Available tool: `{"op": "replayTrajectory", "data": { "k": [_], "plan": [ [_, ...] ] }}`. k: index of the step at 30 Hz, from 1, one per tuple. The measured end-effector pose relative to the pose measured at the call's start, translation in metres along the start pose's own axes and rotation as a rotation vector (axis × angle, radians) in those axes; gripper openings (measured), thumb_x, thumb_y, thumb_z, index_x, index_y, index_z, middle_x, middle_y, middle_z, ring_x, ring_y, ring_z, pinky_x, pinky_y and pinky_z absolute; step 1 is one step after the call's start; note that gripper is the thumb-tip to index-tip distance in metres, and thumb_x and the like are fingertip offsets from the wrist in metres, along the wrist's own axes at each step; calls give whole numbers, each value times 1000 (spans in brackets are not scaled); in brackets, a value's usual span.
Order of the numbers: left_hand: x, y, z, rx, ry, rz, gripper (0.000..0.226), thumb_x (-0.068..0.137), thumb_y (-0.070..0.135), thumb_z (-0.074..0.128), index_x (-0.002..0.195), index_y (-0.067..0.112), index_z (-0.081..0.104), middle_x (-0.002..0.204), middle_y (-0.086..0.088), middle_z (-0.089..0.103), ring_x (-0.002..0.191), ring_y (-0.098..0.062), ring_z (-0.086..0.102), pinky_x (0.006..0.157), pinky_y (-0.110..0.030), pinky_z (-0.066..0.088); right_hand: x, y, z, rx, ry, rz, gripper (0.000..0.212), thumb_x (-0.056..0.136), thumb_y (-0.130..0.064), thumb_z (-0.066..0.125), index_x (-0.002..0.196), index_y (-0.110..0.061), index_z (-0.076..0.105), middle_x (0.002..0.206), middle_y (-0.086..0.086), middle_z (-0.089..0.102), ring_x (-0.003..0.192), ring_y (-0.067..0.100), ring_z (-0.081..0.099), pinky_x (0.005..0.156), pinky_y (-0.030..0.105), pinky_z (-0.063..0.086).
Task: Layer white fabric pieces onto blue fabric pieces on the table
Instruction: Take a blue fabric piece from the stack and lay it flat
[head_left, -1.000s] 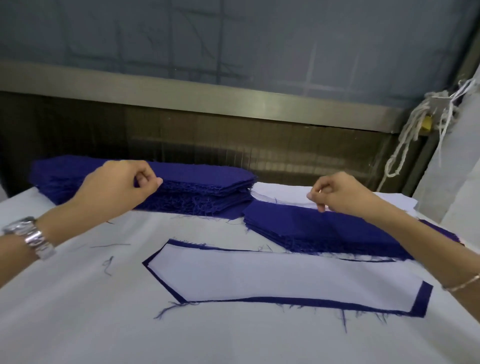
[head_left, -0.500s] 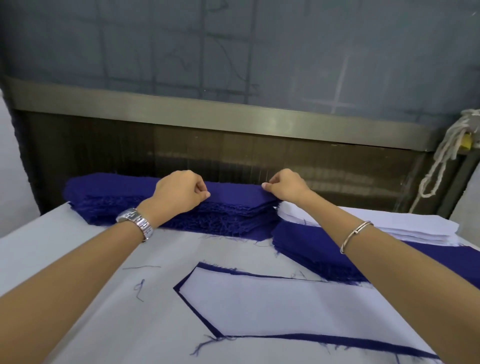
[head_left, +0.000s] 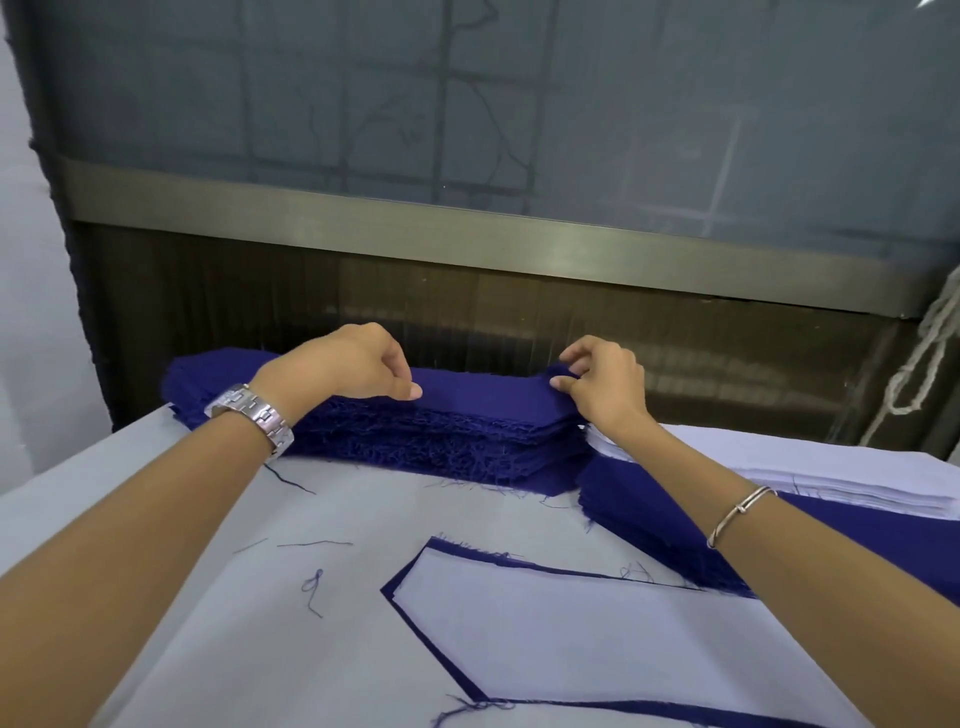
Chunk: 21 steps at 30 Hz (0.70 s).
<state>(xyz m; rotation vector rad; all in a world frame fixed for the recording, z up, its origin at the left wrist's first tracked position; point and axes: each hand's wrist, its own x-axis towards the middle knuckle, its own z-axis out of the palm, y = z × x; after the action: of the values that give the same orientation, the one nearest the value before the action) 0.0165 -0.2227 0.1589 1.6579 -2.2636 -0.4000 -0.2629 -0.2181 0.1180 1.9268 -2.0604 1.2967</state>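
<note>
Arms outstretched; right hand, seemingly left hand, pinch top blue piece.

R hand off near-right blue pile since 1 s ago, now at R end of far blue stack | pinches end of top blue piece, corner raised a bit vs 0.5 s ago | L hand down on stack top, thumb + fingers nipping same piece

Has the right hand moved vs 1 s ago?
Yes. The right hand went left, off the nearer blue stack to the right end of the far blue stack, where it pinches the top piece.
</note>
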Motion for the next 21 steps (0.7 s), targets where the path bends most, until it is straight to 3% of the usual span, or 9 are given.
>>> {"op": "replayTrajectory", "data": {
  "k": [6, 9, 13, 16, 19, 21],
  "plan": [
    [6, -21, -1, -19, 129, 30, 17, 91, 29, 70, 106, 22, 70, 105, 3, 67, 99, -14, 60, 87, -32, 47, -4, -1, -3, 21, 102, -86, 20, 80, -20, 83, 95, -12, 72, 73, -7, 61, 76, 12, 61, 89, 42, 56],
    [8, -30, 3, -7, 213, 57, 22, 91, 28, 69, 112, 21, 69, 111, 0, 68, 99, -14, 62, 91, -35, 52, -5, 0, -4, 24, 105, -97, 18, 83, -23, 81, 95, -10, 75, 75, -3, 65, 79, 14, 63, 90, 43, 55],
    [9, -40, 8, 41, 333, 101, 34, 92, 28, 69, 125, 21, 64, 124, -1, 65, 113, -18, 59, 97, -40, 51, -7, 4, -5, 54, 117, -92, 24, 88, -26, 75, 103, -7, 76, 92, 9, 75, 90, 22, 69, 92, 46, 54],
    [12, -48, 11, 58, 380, 115, 43, 92, 26, 68, 133, 22, 59, 135, -2, 60, 123, -21, 56, 103, -45, 48, -8, 8, -5, 56, 127, -114, 22, 94, -30, 69, 99, -9, 76, 92, 6, 74, 91, 25, 67, 99, 48, 46],
    [16, -55, 11, 115, 359, 108, 56, 92, 24, 69, 144, 22, 48, 144, -4, 53, 131, -24, 49, 108, -48, 43, -12, 10, -6, 89, 199, -158, 21, 96, -29, 66, 97, -11, 77, 99, 2, 71, 98, 22, 63, 101, 44, 37],
    [19, -61, 10, 177, 300, 93, 67, 91, 23, 70, 150, 24, 38, 150, -3, 46, 138, -26, 42, 111, -49, 36, -14, 10, -8, 157, 220, -200, 19, 96, -25, 66, 97, -9, 76, 99, 0, 66, 100, 20, 59, 101, 48, 40]
  ]
}}
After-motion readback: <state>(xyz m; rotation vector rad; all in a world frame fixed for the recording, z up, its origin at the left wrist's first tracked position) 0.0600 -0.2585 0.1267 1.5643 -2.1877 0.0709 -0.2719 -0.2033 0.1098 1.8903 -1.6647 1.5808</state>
